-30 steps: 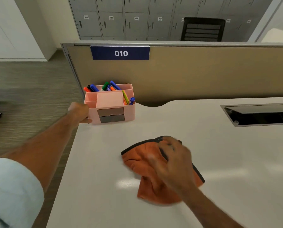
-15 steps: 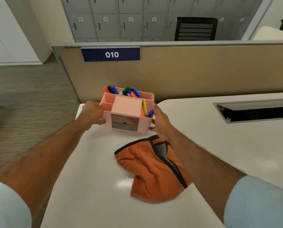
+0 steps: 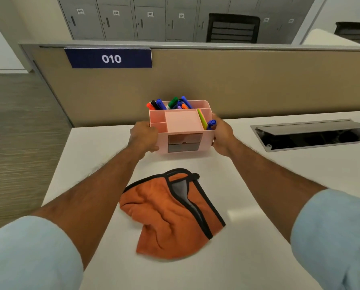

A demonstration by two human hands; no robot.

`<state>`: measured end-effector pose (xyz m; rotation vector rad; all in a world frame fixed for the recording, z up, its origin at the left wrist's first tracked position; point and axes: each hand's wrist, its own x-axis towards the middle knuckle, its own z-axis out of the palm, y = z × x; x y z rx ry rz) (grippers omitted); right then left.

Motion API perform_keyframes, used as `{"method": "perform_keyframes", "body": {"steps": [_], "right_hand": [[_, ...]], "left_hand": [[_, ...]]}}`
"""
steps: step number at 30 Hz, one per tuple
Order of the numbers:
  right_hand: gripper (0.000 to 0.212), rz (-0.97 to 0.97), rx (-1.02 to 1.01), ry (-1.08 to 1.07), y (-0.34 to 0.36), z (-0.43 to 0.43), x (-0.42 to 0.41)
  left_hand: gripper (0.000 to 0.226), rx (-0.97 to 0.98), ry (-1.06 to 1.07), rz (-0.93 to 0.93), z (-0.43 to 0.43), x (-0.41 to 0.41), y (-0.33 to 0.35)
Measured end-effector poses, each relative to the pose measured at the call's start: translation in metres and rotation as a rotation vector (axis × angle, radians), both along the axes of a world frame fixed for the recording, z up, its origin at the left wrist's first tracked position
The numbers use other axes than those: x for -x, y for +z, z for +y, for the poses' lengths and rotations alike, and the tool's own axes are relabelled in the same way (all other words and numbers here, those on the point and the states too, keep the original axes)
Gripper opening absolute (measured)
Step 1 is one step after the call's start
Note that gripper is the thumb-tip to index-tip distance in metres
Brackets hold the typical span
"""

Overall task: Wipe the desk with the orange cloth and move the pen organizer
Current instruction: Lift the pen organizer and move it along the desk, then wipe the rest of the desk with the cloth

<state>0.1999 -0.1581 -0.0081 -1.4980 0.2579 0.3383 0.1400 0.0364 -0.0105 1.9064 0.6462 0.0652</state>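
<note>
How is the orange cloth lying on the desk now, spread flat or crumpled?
Crumpled: the orange cloth lies bunched in folds, one corner turned over.

I hold the pink pen organizer point(image 3: 182, 127) between both hands — my left hand point(image 3: 142, 137) wrapped on its 9 o'clock side, my right hand point(image 3: 223, 137) pressed to its 3 o'clock side. Markers point(image 3: 168, 103) stand in its rear compartments; two small drawers face me. At 6 o'clock from it the orange cloth point(image 3: 170, 216) lies crumpled on the white desk point(image 3: 279, 185), free of my fingers. At 3 o'clock a cable hatch point(image 3: 313, 135) sits open — at 11 o'clock the divider carries a blue 010 sign point(image 3: 110, 58).
</note>
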Motion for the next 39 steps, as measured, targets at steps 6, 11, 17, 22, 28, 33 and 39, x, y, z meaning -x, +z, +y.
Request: {"method": "perform_keyframes", "body": {"steps": [6, 11, 17, 22, 28, 33, 39], "right_hand": [[0.026, -0.001, 0.058, 0.022, -0.017, -0.004, -0.007], [0.027, 0.012, 0.037, -0.028, -0.008, -0.003, -0.002], [0.043, -0.499, 0.642, -0.211, -0.048, -0.007, 0.059], [0.076, -0.703, 0.953, 0.509, -0.066, 0.026, 0.189], [0.087, -0.72, 1.25, 0.636, -0.101, 0.078, 0.216], [0.058, -0.835, 1.029, 0.687, -0.097, 0.138, 0.201], [0.049, -0.72, 0.736, 0.146, -0.1, 0.22, 0.116]], "left_hand": [[0.039, 0.024, -0.007, 0.044, -0.004, -0.003, -0.015], [0.039, -0.015, -0.051, 0.081, 0.0, -0.003, -0.015], [0.055, -0.034, 0.104, 0.002, 0.036, 0.052, -0.012], [0.035, -0.259, 0.251, -0.178, 0.103, 0.172, -0.029], [0.037, -0.516, 0.263, -0.013, 0.141, 0.281, -0.073], [0.066, -0.362, 0.244, 0.14, 0.132, 0.316, -0.089], [0.083, -0.425, 0.281, 0.13, 0.136, 0.311, -0.097]]}}
